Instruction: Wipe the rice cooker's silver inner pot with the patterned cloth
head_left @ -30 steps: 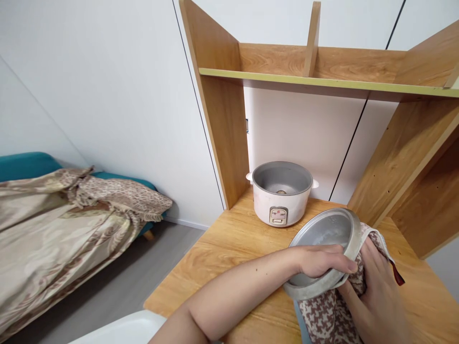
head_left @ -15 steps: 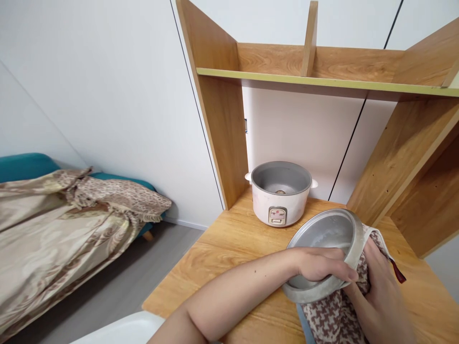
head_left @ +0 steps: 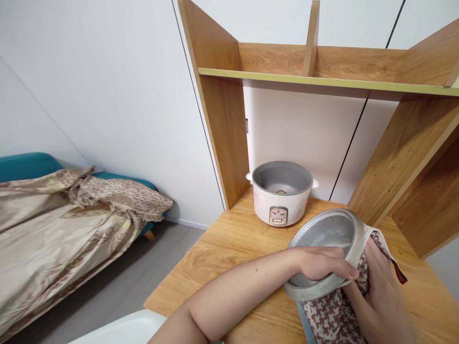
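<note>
A grey metal inner pot (head_left: 321,234) is tilted above the desk, its open mouth turned toward me. My left hand (head_left: 322,263) reaches across the mouth and is closed on the near right part of the rim, some fingers inside. On the outer side, my right hand (head_left: 376,291) presses a brown-and-white patterned cloth (head_left: 322,313) against the pot; part of its grip is hidden behind the rim. The cloth hangs below the pot and has a pale edge and a dark red tab. Just behind stands the white rice cooker body (head_left: 261,205), uncovered, its grey inside showing.
The wooden desk (head_left: 201,258) carries a shelf unit (head_left: 229,143) with upright side panels and a low shelf board (head_left: 308,82) over the cooker. At lower left is a white chair edge (head_left: 118,329). A teal sofa (head_left: 32,165) under a patterned cover stands farther left.
The camera view has shifted very slightly. Both hands keep their hold on the pot and cloth, with hardly any visible movement.
</note>
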The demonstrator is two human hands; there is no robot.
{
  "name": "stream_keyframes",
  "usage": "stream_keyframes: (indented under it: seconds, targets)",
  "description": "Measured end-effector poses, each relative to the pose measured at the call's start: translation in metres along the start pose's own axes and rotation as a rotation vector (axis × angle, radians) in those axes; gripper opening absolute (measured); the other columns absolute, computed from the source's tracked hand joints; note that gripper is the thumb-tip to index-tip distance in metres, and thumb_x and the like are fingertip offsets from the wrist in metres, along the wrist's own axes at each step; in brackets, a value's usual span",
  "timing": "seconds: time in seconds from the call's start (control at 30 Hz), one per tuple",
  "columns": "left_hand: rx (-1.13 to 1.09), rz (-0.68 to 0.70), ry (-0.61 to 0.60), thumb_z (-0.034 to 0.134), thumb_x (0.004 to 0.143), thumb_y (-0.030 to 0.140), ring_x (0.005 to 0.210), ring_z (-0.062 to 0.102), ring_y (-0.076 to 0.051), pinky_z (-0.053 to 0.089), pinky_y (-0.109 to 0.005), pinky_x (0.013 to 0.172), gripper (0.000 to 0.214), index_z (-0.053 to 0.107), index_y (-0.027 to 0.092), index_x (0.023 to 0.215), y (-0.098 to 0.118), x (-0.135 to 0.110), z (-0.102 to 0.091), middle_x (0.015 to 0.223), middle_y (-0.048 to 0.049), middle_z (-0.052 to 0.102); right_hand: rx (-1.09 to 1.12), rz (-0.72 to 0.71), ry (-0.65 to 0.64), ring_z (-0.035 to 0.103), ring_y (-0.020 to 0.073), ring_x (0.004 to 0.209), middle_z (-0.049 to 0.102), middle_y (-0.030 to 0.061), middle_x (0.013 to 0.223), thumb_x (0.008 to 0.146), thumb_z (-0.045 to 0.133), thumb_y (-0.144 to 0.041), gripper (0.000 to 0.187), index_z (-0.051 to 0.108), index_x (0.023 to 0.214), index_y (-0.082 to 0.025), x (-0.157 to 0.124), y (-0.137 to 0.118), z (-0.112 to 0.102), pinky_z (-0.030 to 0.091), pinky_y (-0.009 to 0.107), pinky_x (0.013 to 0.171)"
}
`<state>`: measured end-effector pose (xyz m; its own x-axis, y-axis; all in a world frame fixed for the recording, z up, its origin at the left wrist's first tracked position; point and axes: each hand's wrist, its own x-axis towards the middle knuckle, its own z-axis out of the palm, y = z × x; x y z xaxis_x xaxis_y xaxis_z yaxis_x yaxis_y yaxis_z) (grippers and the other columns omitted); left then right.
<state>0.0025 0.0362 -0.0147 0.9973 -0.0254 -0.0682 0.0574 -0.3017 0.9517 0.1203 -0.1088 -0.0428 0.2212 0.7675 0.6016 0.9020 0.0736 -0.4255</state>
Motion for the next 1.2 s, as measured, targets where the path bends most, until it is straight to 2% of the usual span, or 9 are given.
stream_keyframes:
  seconds: [0.1,0.23,0.43,0.67,0.9,1.2]
  targets:
    - [-0.027,0.012,0.021,0.055,0.081,0.054,0.059,0.034,-0.012,0.032,-0.031,0.059,0.047,0.040,0.020,0.053,-0.001,0.000,0.000,0.052,0.0022,0.034,-0.063,-0.037,0.008,0.046,0.0372,0.139,0.051,0.0163,0.148,0.095,0.050,-0.054,0.061,0.044,0.147,-0.023,-0.003,0.001,0.003,0.048,0.057,0.102]
    - [-0.074,0.025,0.080,0.050,0.084,0.053,0.059,0.037,-0.012,0.034,-0.031,0.061,0.043,0.043,0.019,0.057,-0.007,0.001,0.000,0.055,0.0024,0.037,-0.171,-0.111,0.082,0.044,0.0394,0.140,0.048,0.0202,0.150,0.096,0.048,-0.055,0.063,0.042,0.147,-0.018,-0.006,0.000,0.013,0.045,0.061,0.104]
    - [-0.127,0.034,0.128,0.054,0.086,0.049,0.069,0.044,-0.015,0.043,-0.032,0.069,0.038,0.048,0.018,0.064,-0.018,0.005,-0.004,0.061,0.0011,0.045,-0.348,-0.151,0.100,0.044,0.0405,0.138,0.046,0.0188,0.152,0.097,0.046,-0.054,0.068,0.034,0.152,-0.018,-0.011,-0.003,0.022,0.048,0.060,0.098]
    - [-0.167,0.054,0.134,0.060,0.084,0.048,0.074,0.049,-0.016,0.047,-0.033,0.076,0.036,0.053,0.017,0.067,-0.021,0.007,-0.007,0.064,-0.0001,0.050,-0.373,-0.164,0.095,0.043,0.0407,0.139,0.046,0.0228,0.151,0.096,0.047,-0.055,0.076,0.028,0.156,-0.013,-0.013,0.001,0.024,0.050,0.058,0.096]
    - [-0.168,0.048,0.152,0.058,0.086,0.047,0.073,0.046,-0.015,0.046,-0.033,0.075,0.035,0.053,0.017,0.068,-0.019,0.006,-0.005,0.065,0.0009,0.048,-0.368,-0.167,0.129,0.046,0.0416,0.136,0.047,0.0218,0.151,0.097,0.045,-0.055,0.076,0.025,0.158,-0.014,-0.011,-0.002,0.022,0.053,0.057,0.091]
    - [-0.176,0.041,0.129,0.059,0.085,0.045,0.075,0.048,-0.016,0.046,-0.033,0.077,0.034,0.052,0.017,0.067,-0.018,0.005,-0.006,0.065,0.0002,0.049,-0.357,-0.150,0.112,0.044,0.0408,0.138,0.046,0.0202,0.153,0.096,0.046,-0.056,0.076,0.027,0.157,-0.015,-0.013,0.001,0.023,0.051,0.058,0.093]
